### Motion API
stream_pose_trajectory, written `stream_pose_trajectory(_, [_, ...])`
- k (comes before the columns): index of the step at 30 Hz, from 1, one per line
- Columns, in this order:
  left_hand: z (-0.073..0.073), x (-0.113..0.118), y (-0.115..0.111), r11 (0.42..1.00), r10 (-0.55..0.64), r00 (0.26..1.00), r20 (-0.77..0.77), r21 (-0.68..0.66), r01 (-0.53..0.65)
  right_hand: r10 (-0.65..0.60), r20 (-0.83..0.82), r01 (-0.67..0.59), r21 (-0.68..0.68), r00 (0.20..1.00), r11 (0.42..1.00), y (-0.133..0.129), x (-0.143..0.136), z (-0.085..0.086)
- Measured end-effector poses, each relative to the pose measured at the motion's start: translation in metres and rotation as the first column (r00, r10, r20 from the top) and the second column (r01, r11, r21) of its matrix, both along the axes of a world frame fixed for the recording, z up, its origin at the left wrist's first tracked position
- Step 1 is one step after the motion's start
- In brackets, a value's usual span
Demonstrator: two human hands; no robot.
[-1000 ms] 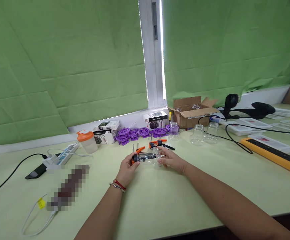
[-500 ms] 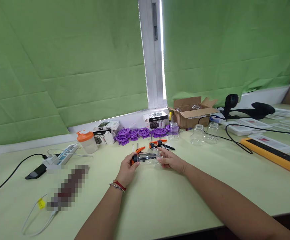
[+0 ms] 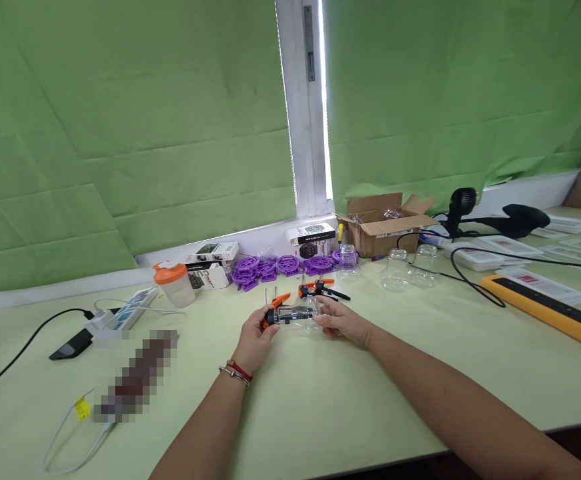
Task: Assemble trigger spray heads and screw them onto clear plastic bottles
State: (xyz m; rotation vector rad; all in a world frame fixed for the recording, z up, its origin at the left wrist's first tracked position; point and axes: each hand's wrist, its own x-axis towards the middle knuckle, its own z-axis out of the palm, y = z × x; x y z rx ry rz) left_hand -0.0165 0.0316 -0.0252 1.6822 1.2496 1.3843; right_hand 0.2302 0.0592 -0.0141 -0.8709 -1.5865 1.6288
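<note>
Near the middle of the table, a clear bottle (image 3: 304,325) lies sideways between my two hands, a dark tube showing inside it. My left hand (image 3: 256,337) is closed around the black and orange head (image 3: 269,316) at the bottle's left end. On the right end, the fingers of my right hand (image 3: 341,321) grip the clear body. Just beyond them lie orange and black trigger-like parts (image 3: 315,288). Several purple wheel-shaped plastic pieces (image 3: 288,265) are heaped behind these. More clear bottles (image 3: 396,271) stand to the right.
An open cardboard box (image 3: 387,227) sits by the wall. Left of me are a shaker cup (image 3: 175,285) with an orange lid, a power strip (image 3: 133,310) and a blurred dark item (image 3: 143,370). A yellow and black bar (image 3: 545,310) and cables lie at right.
</note>
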Motion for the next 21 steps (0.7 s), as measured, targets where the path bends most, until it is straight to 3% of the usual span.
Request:
stream_pose_trajectory(6, [0.0031, 0.0008, -0.0017, 1.0, 0.018, 0.999, -0.035, 0.016, -0.017, 0.003, 0.017, -0.003, 0.01, 1.0, 1.0, 0.0003, 0.0004, -0.0009])
stream_pose_trajectory(12, [0.0048, 0.0005, -0.0035, 0.997, -0.004, 0.998, -0.068, 0.078, 0.009, -0.048, 0.05, 0.041, 0.12, 0.998, 0.992, 0.0023, 0.0016, -0.002])
stream_pose_trajectory(21, [0.007, 0.0019, -0.0044, 0.997, 0.002, 0.998, -0.06, 0.08, 0.003, -0.016, 0.072, 0.003, 0.169, 0.997, 0.986, 0.0035, 0.0012, -0.004])
